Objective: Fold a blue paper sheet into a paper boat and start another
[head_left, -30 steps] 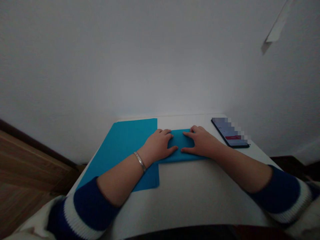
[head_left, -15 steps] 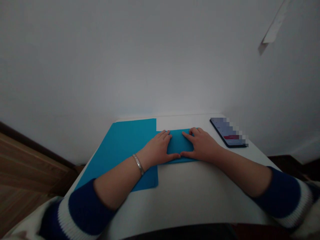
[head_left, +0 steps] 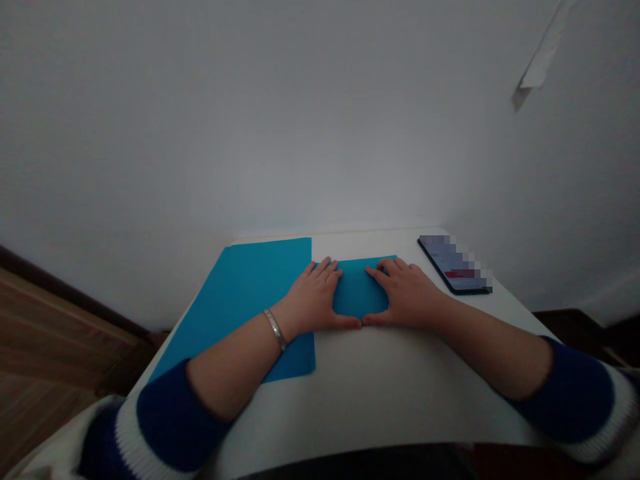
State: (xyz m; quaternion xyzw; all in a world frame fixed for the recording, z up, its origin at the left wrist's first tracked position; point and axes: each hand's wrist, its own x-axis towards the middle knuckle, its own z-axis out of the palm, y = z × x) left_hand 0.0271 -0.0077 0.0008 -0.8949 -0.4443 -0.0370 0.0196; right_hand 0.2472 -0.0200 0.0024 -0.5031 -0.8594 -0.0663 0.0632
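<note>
A small folded piece of blue paper [head_left: 359, 287] lies on the white table between my hands. My left hand [head_left: 317, 297] rests on its left part with fingers spread and the thumb along the near edge. On the right part, my right hand [head_left: 407, 293] lies with its fingers apart, some of them bent near the far edge. Both thumbs sit at the near edge, their tips almost meeting. Under my left wrist and forearm is a larger sheet of blue paper [head_left: 240, 293], apparently with more sheets beneath it.
A dark-edged phone [head_left: 450, 267] with its screen lit lies at the right of the white table [head_left: 380, 387]. The wall [head_left: 320, 133] rises right behind the table. A wooden panel [head_left: 60, 347] stands at the left, and a paper strip [head_left: 543, 63] hangs on the wall.
My thumbs have slid toward me, from the paper's surface to its near edge. The fingers of my left hand have spread a little. The larger sheet and the phone lie as before.
</note>
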